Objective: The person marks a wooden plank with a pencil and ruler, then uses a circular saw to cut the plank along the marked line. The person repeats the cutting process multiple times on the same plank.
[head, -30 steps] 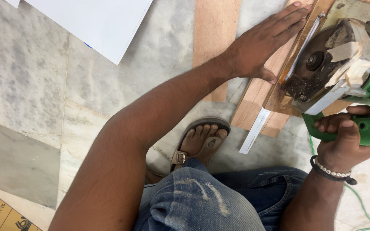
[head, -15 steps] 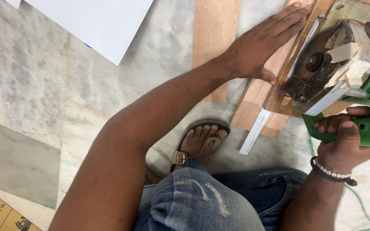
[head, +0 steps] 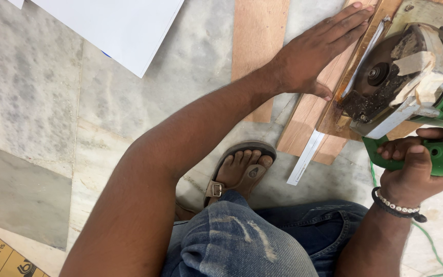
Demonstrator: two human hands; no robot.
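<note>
Head view: right hand [head: 411, 174] wrapped tight round the green handle of the saw [head: 411, 87], fingers closed on it, bracelet at the wrist. Saw sits on the plank [head: 314, 115] at upper right, blade guard patched w/ tape, its base at the plank's near end. Left hand [head: 311, 61] lies flat, fingers together & stretched out, pressing the plank down; it grips nothing, and the fingertips are just beside the blade housing. A white strip [head: 306, 159] pokes out under the plank; a 2nd board [head: 257, 46] lies on the marble floor [head: 52, 102] nearby, white sheet [head: 124, 25] top left. Sandalled foot [head: 242, 172] is near the plank end. Risks, as I judge: left hand so close to the blade could get caught if the saw kicks or the plank shifts; open toes & green cord [head: 426, 236] are exposed too.
</note>
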